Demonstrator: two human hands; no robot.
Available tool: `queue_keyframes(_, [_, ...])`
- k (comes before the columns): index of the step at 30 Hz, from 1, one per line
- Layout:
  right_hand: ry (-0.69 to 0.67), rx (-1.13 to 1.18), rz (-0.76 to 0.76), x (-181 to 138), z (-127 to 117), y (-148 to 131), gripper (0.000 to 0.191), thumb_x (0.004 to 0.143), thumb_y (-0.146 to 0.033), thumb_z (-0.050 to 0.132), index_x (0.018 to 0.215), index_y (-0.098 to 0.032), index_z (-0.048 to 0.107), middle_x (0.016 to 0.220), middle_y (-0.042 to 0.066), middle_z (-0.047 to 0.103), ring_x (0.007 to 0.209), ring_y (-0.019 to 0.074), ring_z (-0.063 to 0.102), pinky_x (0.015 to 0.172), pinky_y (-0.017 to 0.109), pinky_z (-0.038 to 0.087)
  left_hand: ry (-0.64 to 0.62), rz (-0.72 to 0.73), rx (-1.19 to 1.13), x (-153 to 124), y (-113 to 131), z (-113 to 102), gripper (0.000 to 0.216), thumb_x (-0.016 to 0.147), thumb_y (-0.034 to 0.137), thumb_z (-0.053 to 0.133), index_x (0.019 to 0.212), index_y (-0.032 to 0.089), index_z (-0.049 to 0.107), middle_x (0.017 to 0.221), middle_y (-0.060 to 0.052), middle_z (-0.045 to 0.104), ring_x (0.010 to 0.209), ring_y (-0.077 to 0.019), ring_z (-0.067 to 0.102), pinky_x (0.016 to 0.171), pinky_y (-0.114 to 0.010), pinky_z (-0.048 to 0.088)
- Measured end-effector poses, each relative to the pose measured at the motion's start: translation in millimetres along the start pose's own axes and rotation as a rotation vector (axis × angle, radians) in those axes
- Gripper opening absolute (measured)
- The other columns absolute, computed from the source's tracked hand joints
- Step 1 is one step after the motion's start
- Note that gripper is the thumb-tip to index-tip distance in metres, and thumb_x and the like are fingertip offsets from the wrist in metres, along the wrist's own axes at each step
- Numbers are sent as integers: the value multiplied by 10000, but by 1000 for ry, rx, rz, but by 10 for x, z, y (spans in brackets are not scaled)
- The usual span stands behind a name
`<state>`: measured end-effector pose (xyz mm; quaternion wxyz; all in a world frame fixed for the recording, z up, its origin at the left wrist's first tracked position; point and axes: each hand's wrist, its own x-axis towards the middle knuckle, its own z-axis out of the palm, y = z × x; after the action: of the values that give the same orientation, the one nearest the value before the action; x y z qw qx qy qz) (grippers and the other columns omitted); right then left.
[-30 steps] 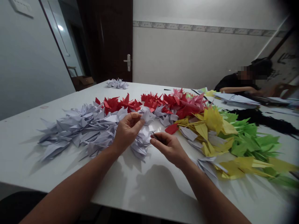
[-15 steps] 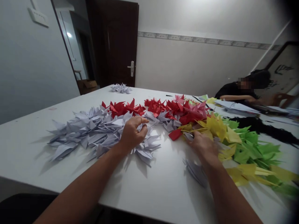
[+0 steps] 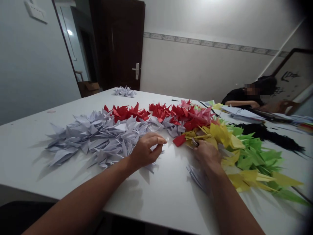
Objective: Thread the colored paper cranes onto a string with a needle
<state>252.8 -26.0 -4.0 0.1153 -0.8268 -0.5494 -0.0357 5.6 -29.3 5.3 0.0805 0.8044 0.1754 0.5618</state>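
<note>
My left hand (image 3: 148,149) is closed in a pinch above the table, in front of the pile of white folded paper cranes (image 3: 97,137). Whatever may be between its fingertips is too small to make out. Beside the yellow paper cranes (image 3: 221,133), my right hand (image 3: 206,152) is curled closed around something mostly hidden; a small grey, shiny bit shows at its fingertips. A red folded piece (image 3: 179,140) lies just left of it. Under my right wrist rest a few white folded pieces (image 3: 197,176).
Red cranes (image 3: 122,112) line the back of the white pile, with green ones (image 3: 259,151) at the right. A bundle of black cords (image 3: 271,137) and paper stacks (image 3: 242,112) lie beyond. A person (image 3: 241,98) sits at the far right. A small white heap (image 3: 124,92) lies far back.
My left hand has moved off the white cranes, right and toward me, into a tighter pinch. My right hand stays by the yellow cranes. The view has shifted slightly.
</note>
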Motion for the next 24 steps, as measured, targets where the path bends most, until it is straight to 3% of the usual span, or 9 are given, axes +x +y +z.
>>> queue_keyframes(2, [63, 128, -29, -21, -29, -5, 256, 775, -272, 495, 880, -154, 698, 817, 132, 683, 738, 244, 624, 581, 300, 405, -3, 12, -23, -8, 42, 19, 189, 777, 51, 521, 881, 166, 630, 837, -64, 668, 808, -153, 633, 731, -287, 527])
queue_keyframes(5, [143, 620, -142, -81, -60, -72, 295, 756, -405, 541, 781, -148, 683, 657, 50, 639, 583, 159, 561, 533, 247, 390, -7, -43, -48, -29, 70, 56, 199, 786, 67, 529, 932, 167, 620, 898, -74, 662, 878, -162, 627, 787, -302, 530])
queue_keyframes(7, [109, 951, -197, -152, -83, -159, 333, 701, -464, 605, 752, -139, 660, 577, 8, 582, 488, 118, 494, 471, 225, 367, -3, -158, -103, -51, 60, 88, 238, 797, 105, 539, 1022, 162, 593, 1011, -102, 635, 961, -183, 609, 807, -315, 538])
queue_keyframes(10, [5, 1223, -232, -293, -129, -314, 376, 626, -466, 697, 789, -133, 640, 536, -19, 542, 441, 97, 460, 419, 213, 340, -21, -374, -254, -89, 25, 136, 322, 828, 173, 534, 1149, 170, 515, 1184, -140, 553, 1051, -209, 579, 810, -326, 550])
queue_keyframes(13, [-107, 1352, -280, -422, -166, -433, 365, 637, -445, 716, 821, -139, 639, 541, -14, 564, 405, 77, 422, 378, 205, 295, -70, -456, -382, -124, 0, 168, 360, 859, 188, 494, 1215, 208, 451, 1249, -133, 517, 1130, -222, 536, 877, -360, 519])
queue_keyframes(18, [-281, 1373, -439, -520, -162, -518, 278, 698, -429, 682, 719, -158, 625, 541, -16, 561, 393, 56, 367, 365, 205, 263, -134, -380, -399, -163, 4, 186, 478, 837, 138, 498, 1287, 231, 366, 1188, -123, 549, 1073, -201, 564, 851, -315, 511])
queue_keyframes(21, [-275, 1340, -481, -543, -151, -545, 288, 724, -441, 662, 684, -167, 584, 525, -39, 482, 419, 58, 346, 383, 206, 261, -77, -356, -327, -168, -9, 182, 518, 819, 128, 517, 1301, 228, 357, 1083, -99, 578, 923, -160, 603, 794, -275, 515])
queue_keyframes(24, [-207, 1340, -465, -567, -158, -565, 340, 777, -515, 581, 798, -176, 572, 547, -54, 418, 448, 70, 329, 403, 207, 264, -9, -334, -305, -163, -50, 168, 508, 831, 137, 517, 1302, 242, 358, 998, -64, 587, 858, -134, 599, 777, -259, 510])
